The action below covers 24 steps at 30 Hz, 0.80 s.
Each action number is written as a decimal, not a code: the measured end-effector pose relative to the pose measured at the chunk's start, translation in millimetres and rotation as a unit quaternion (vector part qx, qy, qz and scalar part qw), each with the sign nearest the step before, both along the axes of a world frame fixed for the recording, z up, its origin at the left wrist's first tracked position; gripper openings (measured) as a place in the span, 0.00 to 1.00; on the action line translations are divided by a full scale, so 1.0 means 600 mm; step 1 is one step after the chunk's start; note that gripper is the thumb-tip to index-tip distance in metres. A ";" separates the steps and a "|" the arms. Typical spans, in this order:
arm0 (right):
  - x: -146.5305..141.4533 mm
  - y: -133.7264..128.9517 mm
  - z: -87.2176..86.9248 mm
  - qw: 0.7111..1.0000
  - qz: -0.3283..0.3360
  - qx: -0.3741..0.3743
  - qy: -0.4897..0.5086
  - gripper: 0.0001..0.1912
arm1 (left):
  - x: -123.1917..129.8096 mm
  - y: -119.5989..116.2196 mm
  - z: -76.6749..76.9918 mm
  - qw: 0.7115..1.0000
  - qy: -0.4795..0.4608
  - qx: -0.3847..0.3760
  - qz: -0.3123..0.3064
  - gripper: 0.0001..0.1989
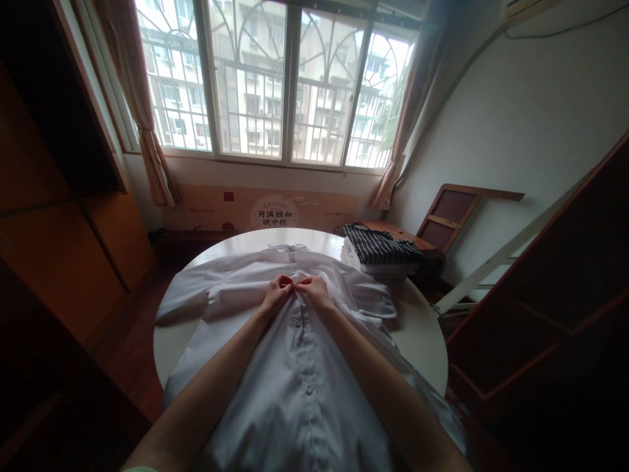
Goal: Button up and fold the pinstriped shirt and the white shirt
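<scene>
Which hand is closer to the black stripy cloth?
Right. The right hand is left of the stripy cloth; the left hand is farther left, past the right hand.

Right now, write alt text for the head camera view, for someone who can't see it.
A person's left hand and right hand pinch the front of a white shirt spread over a round white table. At the table's right, a striped garment tops a folded stack; beyond is a barred window.
</scene>
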State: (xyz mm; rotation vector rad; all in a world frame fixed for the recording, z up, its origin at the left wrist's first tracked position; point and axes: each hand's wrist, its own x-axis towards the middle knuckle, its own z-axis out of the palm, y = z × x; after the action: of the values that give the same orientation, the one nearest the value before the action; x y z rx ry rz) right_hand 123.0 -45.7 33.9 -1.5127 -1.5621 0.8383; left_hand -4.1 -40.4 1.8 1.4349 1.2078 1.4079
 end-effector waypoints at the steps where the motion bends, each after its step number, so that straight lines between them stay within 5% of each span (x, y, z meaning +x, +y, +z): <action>1: -0.001 -0.002 -0.002 1.000 -0.003 0.005 -0.006 0.05 | 0.000 0.000 -0.001 1.000 0.002 -0.004 0.000 0.06; 10: -0.005 -0.011 -0.031 0.993 -0.025 0.078 -0.088 0.05 | 0.005 -0.006 -0.001 0.998 0.057 0.007 0.014 0.07; 24: 0.000 -0.008 -0.031 0.993 -0.001 0.082 -0.090 0.05 | 0.009 -0.010 0.000 0.996 0.080 0.007 0.025 0.06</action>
State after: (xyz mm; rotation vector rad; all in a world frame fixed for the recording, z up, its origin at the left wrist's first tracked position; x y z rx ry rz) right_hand 122.8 -50.5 15.3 -1.5022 -1.7153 0.5694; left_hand 1.1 -46.1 1.6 1.5606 1.3453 1.3574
